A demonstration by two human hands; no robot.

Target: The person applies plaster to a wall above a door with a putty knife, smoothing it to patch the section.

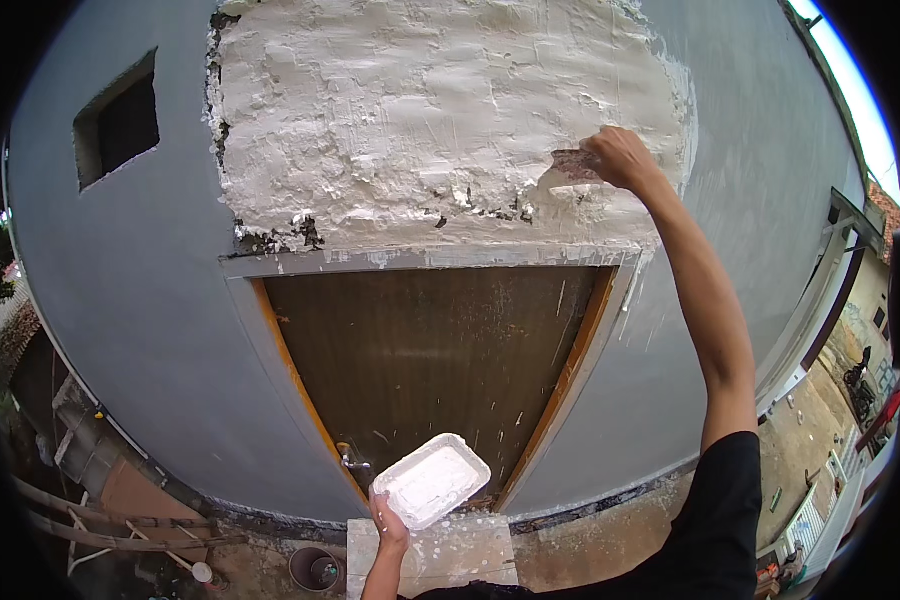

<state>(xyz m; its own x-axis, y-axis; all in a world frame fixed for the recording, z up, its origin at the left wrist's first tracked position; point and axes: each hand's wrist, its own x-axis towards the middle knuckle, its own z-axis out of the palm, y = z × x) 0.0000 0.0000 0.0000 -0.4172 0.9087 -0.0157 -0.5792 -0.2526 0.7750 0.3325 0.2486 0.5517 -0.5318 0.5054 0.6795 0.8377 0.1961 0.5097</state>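
head-view pic, person facing a grey wall w/ a brown door. above the door, a rough white coat fills most of a big patch. right hand, raised at the patch's lower right, is wrapped tight round a flat scraper; handle hidden, blade at the coat, can't tell if touching. left hand, low in front of the door, grips the near-left edge of a white tray holding white paste.

progress, a guess: coverage mostly done; left to do, prob. the dark gaps along the bottom & left edges, plus smoothing, since surface is lumpy, esp. lower left.
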